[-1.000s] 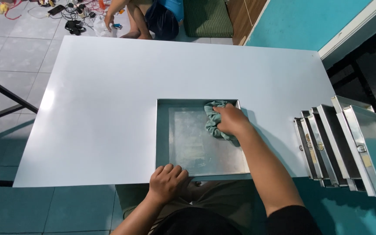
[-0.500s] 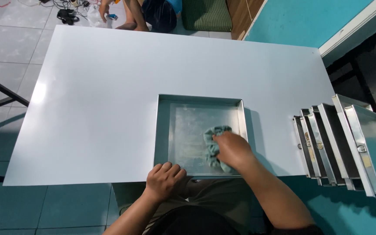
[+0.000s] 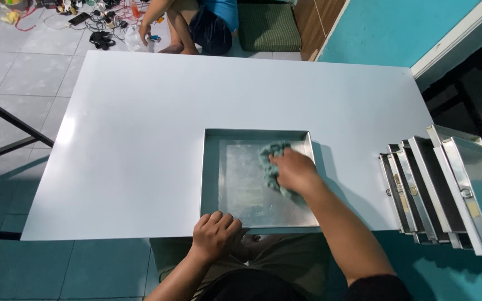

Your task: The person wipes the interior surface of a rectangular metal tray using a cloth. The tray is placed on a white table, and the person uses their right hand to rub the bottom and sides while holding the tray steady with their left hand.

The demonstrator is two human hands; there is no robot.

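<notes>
A shallow square metal tray [image 3: 210, 167] lies on the white table [image 3: 140, 139], at its near edge. My right hand [image 3: 294, 170] presses a crumpled teal cloth [image 3: 269, 159] onto the tray's floor, right of its middle. My left hand [image 3: 216, 234] grips the tray's near rim at its left corner, fingers curled over the edge.
Several more metal trays [image 3: 447, 189] stand on edge in a row at the table's right end. Another person [image 3: 196, 22] sits on the tiled floor beyond the far edge, beside cables [image 3: 93, 19] and a green cushion [image 3: 269, 25]. A teal wall [image 3: 397, 28] rises at the right.
My right hand swept the cloth from the tray's far right corner toward its near side, then back up to the middle right. The left hand kept its hold on the rim.
</notes>
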